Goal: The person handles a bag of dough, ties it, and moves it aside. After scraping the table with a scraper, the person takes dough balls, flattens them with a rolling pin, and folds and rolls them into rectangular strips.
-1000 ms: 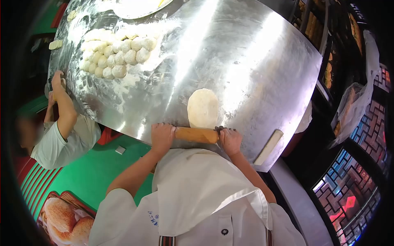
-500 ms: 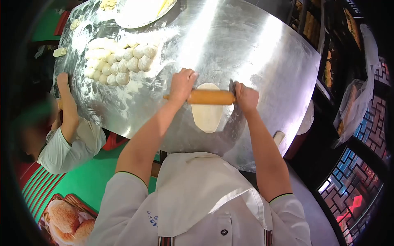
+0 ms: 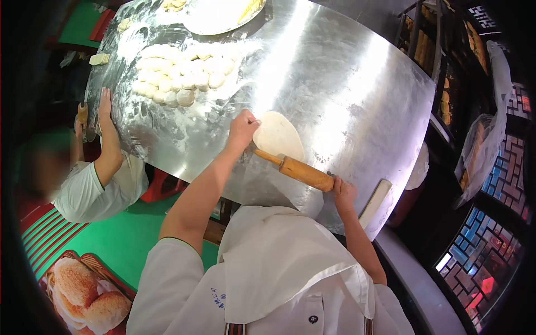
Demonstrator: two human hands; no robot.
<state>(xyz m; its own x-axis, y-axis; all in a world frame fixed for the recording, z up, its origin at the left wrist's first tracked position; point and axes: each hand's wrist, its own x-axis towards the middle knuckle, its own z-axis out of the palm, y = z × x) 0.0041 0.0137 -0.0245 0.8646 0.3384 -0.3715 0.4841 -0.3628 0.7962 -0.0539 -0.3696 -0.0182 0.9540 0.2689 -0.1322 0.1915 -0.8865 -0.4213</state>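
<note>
A flat oval of dough (image 3: 279, 137) lies on the floured metal table. At its left edge is my left hand (image 3: 243, 127), fingers pinched together on the rim of the dough. My right hand (image 3: 344, 194) is closed round the right handle of a wooden rolling pin (image 3: 306, 173). The pin slants across the lower end of the dough, its left handle free and pointing up and left toward my left wrist.
Several rows of round dough balls (image 3: 184, 84) sit in flour at the upper left, below a large white plate (image 3: 204, 25). A pale flat bar (image 3: 375, 202) lies near the right edge. A co-worker's hand (image 3: 105, 103) rests at the table's left edge.
My left hand has let go of the rolling pin and taken the dough's edge. My right hand has drawn the pin down toward me and tilted it. The dough has turned slightly.
</note>
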